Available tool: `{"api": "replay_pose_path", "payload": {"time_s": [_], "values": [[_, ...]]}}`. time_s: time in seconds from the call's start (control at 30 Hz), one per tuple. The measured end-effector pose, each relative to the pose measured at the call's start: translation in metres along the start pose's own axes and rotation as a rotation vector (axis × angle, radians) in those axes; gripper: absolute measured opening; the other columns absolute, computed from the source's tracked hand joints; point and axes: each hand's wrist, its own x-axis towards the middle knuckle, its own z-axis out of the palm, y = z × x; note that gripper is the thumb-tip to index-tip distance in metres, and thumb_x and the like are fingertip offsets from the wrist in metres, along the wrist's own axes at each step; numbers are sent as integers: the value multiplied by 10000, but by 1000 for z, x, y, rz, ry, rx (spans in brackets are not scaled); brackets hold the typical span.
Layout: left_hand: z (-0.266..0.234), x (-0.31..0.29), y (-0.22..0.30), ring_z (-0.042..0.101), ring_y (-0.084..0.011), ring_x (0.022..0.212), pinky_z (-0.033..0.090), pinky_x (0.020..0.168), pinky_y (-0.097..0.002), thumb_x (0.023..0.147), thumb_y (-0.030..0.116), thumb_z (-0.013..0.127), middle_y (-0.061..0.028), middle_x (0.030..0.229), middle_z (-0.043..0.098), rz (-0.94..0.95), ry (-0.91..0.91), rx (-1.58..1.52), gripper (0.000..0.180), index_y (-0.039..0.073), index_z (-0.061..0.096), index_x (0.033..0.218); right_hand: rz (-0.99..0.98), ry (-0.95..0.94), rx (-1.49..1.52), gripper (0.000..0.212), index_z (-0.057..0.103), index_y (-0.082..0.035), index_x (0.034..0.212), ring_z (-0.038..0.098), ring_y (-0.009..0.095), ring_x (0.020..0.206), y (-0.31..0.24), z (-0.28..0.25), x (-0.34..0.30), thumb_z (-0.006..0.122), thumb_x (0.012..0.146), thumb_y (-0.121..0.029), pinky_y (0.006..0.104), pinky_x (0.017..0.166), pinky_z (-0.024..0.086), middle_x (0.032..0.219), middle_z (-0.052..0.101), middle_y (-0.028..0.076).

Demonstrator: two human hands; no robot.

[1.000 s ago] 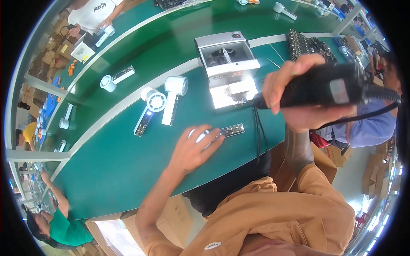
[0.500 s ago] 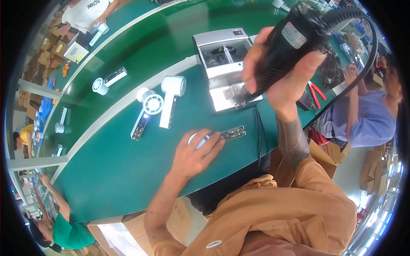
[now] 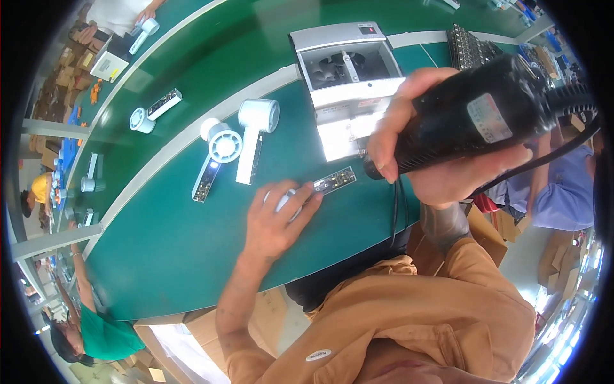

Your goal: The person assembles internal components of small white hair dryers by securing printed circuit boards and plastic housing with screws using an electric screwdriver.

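The left hand [image 3: 272, 221] is lying palm down over a white plastic handheld fan [image 3: 280, 200], its slightly spread fingers curling over it and holding it against the smooth green tabletop [image 3: 160, 269]. The fan's straight handle is pointing right and slightly away from the person, and a narrow dark circuit board [image 3: 336, 180] is showing along it beyond the fingertips. The right hand [image 3: 441, 185] is wrapping closely around a thick black cylindrical tool [image 3: 473, 121] with a pale label, holding it tilted so that its narrow end is pointing left and down, near the board's far end; whether that end is touching anything, I cannot tell. A ribbed black cable [image 3: 572, 97] is trailing from the tool's rear. Just beyond, a silver boxy machine [image 3: 334, 33] with an open-topped compartment is standing, its lower front glowing brightly. To its left, a white fan with a spoked round face [image 3: 224, 146] is lying beside a white fan with a cylindrical head [image 3: 256, 116], a small light shining on the former's handle. Past a pale rail [image 3: 265, 83], another white fan with an exposed board [image 3: 142, 120] is resting on a green surface.
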Motion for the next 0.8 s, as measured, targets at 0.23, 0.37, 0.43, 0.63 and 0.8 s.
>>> {"api": "replay_pose_path", "payload": {"time_s": [0.23,0.37,0.43,0.63,0.8], "values": [[0,1,1,617,-238,934,520,753,-391,668,56,748,-47,1083,651,-11,-30,-17,285,64,739,953,21,74,-139,1112,502,33,1149,503,141,397,11,9,2,183,742,-951,223,391,390,594,615,157],[1,1,1,607,-243,921,515,714,-368,655,61,739,-47,1053,662,-7,-14,-6,295,67,748,950,43,79,-184,1101,510,31,1135,489,135,390,14,11,5,181,749,-946,224,387,374,576,608,144],[1,2,2,607,-243,919,515,714,-368,655,62,739,-47,1051,662,-13,-21,-9,295,66,748,949,24,123,-235,1095,515,28,1120,483,130,390,15,13,6,179,750,-947,227,383,360,564,602,134],[6,-1,1,606,-243,911,511,701,-367,654,63,751,-46,1038,660,-12,29,-9,280,65,746,933,111,148,-320,1108,509,18,1125,488,136,394,23,16,7,179,729,-962,236,392,381,568,598,126],[8,-1,0,606,-235,901,509,687,-361,661,61,758,-45,1034,660,-14,55,-3,254,65,747,915,45,94,-193,1085,493,4,1209,518,171,430,20,-1,8,192,761,-937,271,426,431,660,626,163]]}}
